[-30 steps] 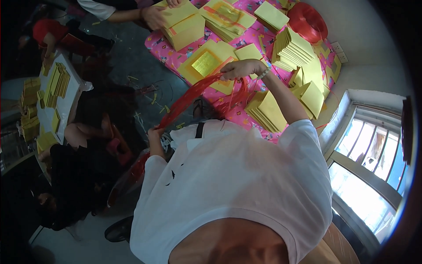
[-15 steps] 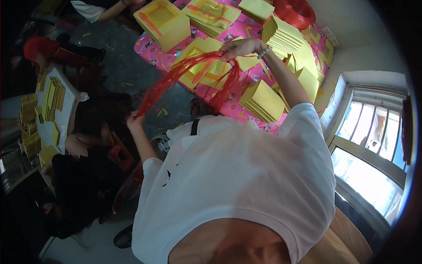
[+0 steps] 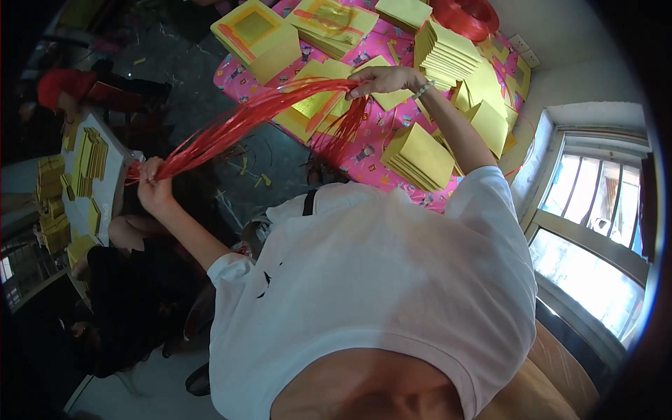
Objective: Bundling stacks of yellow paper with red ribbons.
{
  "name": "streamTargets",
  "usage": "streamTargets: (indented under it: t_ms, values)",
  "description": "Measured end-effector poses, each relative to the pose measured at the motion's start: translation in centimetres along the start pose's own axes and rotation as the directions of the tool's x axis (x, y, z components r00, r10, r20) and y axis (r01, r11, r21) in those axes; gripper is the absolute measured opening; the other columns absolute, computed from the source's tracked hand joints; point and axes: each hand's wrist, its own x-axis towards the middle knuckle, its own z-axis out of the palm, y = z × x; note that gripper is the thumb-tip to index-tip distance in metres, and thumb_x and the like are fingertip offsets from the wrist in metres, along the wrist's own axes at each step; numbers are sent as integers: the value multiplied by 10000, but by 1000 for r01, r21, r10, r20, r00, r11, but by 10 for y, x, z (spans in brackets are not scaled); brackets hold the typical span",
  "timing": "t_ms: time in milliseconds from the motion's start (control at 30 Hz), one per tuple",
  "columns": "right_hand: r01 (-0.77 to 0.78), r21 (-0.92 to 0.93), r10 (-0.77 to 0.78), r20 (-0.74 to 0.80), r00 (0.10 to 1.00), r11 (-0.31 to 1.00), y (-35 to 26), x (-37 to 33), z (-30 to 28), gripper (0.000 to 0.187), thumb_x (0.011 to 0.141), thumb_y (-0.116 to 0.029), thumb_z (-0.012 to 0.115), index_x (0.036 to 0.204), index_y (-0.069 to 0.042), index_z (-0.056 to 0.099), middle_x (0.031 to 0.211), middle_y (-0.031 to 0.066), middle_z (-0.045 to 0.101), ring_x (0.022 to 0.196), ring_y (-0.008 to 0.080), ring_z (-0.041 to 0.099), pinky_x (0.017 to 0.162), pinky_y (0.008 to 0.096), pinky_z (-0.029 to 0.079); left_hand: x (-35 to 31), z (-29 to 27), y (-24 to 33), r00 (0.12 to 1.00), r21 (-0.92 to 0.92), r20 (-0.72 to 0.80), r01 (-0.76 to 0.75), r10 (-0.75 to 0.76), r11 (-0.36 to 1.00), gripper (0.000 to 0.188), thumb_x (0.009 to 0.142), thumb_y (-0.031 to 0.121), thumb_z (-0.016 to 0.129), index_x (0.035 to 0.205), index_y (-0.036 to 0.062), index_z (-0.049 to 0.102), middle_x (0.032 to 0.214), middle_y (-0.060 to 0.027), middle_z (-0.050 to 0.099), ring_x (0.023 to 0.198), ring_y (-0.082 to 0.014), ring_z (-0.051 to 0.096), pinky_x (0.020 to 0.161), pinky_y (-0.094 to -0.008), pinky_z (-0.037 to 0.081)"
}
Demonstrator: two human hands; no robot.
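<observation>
A bundle of thin red plastic strands (image 3: 245, 122) is stretched in the air between my two hands. My left hand (image 3: 152, 187) grips one end at the left, above the dark floor. My right hand (image 3: 381, 80), with a bead bracelet on the wrist, grips the other end over a table with a pink patterned cloth (image 3: 364, 150). Loose strand ends hang down from the right hand. Stacks of yellow paper sheets (image 3: 420, 154) lie on the pink cloth beneath and around the right hand.
A red coil of strand (image 3: 465, 15) sits at the table's far corner. A taller yellow stack (image 3: 259, 35) stands at the table's left end. Another person in dark clothes (image 3: 133, 280) sits at lower left beside a white table with yellow stacks (image 3: 87, 164). A window (image 3: 595, 231) is at right.
My left hand has pulled away to the left, so the red strands are drawn out longer and straighter. My right hand stays over the pink table.
</observation>
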Motion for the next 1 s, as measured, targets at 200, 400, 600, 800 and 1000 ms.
streamTargets:
  t_ms: [200, 400, 600, 800, 1000]
  values:
    - [4, -73, -8, -46, 999, 997, 8, 8, 16, 310, 889, -225, 498, 1123, -22, 496, 1036, 27, 554, 983, 111, 485, 854, 255, 391, -26, 90, -47, 980, -13, 186, 75, -71, 997, 96, 803, -9, 355, 743, 64, 361, 584, -23, 292, 506, -135, 307, 498, -255, 307]
    - [157, -198, -251, -689, 679, 968, 55, 12, 35, 288, 817, -7, 361, 1046, -27, 534, 1012, 113, 576, 972, 206, 538, 824, 300, 430, -13, 127, -134, 942, 58, 286, 164, -174, 985, 91, 838, 64, 375, 749, 76, 388, 582, 0, 304, 489, -125, 314, 510, -271, 316]
    - [-210, -329, 101, -319, 942, 921, 54, -24, 71, 248, 787, -36, 404, 1004, -32, 526, 876, 108, 590, 830, 182, 574, 744, 312, 455, 6, 141, -191, 915, 160, 304, 227, -266, 961, 125, 890, 113, 370, 780, 67, 405, 585, 0, 309, 515, -129, 302, 524, -275, 314]
    - [-271, -190, 258, -88, 962, 944, 55, -15, 110, 208, 814, -131, 475, 984, -21, 524, 865, 100, 592, 804, 186, 574, 719, 317, 459, 6, 172, -188, 893, 259, 388, 131, -227, 957, 138, 862, 72, 362, 727, 69, 388, 566, -2, 285, 514, -125, 298, 546, -270, 303]
    - [-54, -315, -104, -466, 879, 947, 32, -4, 92, 344, 793, -190, 601, 1055, -9, 472, 975, 121, 560, 928, 195, 544, 777, 311, 441, -2, 195, -185, 860, 336, 476, 18, -186, 942, 168, 860, 112, 379, 699, 65, 375, 555, 4, 277, 505, -118, 282, 536, -267, 297]
